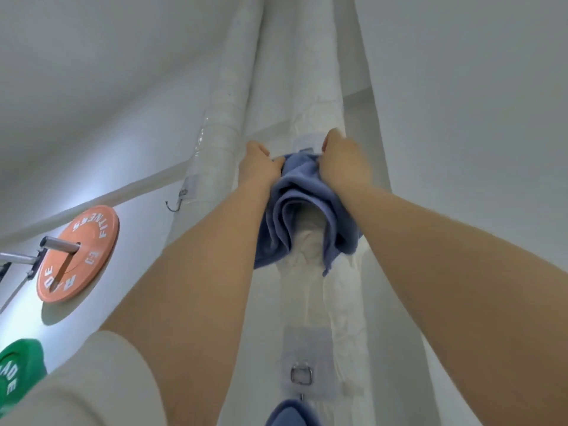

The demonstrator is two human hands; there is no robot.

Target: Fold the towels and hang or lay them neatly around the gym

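White plaster walls [92, 87] fill the view, which tilts steeply upward into a corner where two wrapped white pipes [319, 72] rise side by side. At 12 o'clock of centre both bare arms reach up to the right-hand pipe. A blue towel [302, 207] hangs there in loose folds, bunched at its top against a clear adhesive hook pad [302, 142]. The left hand [261, 162] pinches the towel's upper edge with curled fingers; the right hand [341, 155] grips the bunched top, its knuckles against the pipe.

At 6 o'clock a second hook plate [302, 373] with a metal loop sits lower on the same pipe, and another blue towel [289, 415] shows just beneath it. A bare wire hook [181, 195] clings to the left pipe at 10 o'clock. At 9 o'clock an orange weight plate [89, 262] sits on a steel barbell sleeve [61, 245], with a green plate [18, 373] at 8 o'clock.
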